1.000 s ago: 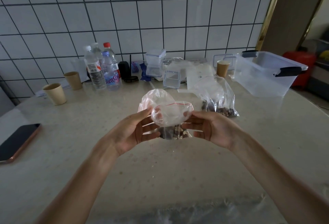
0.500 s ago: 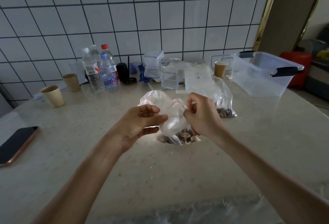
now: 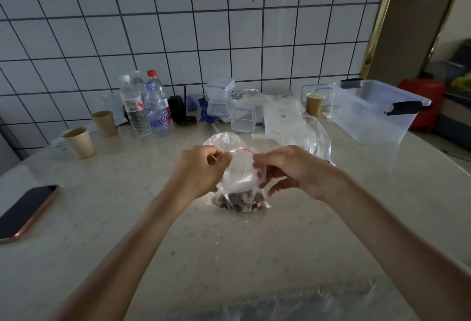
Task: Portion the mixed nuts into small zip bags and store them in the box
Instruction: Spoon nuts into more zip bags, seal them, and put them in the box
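Observation:
A small clear zip bag (image 3: pixel 239 175) with a red line along its top stands on the table, mixed nuts (image 3: pixel 240 199) filling its bottom. My left hand (image 3: pixel 201 173) pinches the left end of the bag's top edge. My right hand (image 3: pixel 288 170) pinches the right end of that edge. The red line stretches between my fingertips. Behind my right hand lies a large clear bag (image 3: pixel 305 132) holding more nuts, mostly hidden. A clear plastic storage box (image 3: pixel 377 109) with black latches stands at the back right.
Three paper cups (image 3: pixel 79 142) (image 3: pixel 104 123) (image 3: pixel 314 104), water bottles (image 3: pixel 145 106) and small clear containers (image 3: pixel 219 99) line the tiled wall. A phone (image 3: pixel 25 212) lies at the left edge. Crumpled plastic (image 3: pixel 280 305) sits at the near edge.
Both hands have moved from holding the bag's mouth open to pinching its top edge at either end. The mouth has flattened and the red line now runs straight between the fingertips.

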